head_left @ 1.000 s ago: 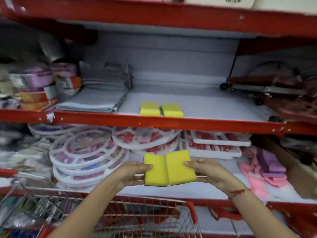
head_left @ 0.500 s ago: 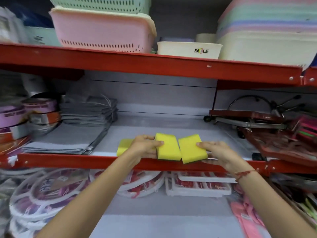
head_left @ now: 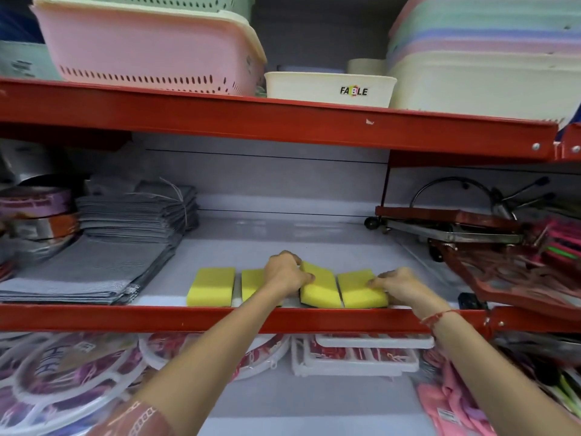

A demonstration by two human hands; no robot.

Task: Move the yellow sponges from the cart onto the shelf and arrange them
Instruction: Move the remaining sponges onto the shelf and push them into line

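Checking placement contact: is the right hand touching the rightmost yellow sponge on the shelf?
Touching. The head view shows the right hand with fingers lying on the top of the rightmost yellow sponge, no gap visible between them.

One head-worn camera, wide-angle, faces straight into the red shelf from close range, looking slightly downward, both forearms reaching in from the bottom edge of the view.

Red-edged metal racking with grey back panel, evenly lit
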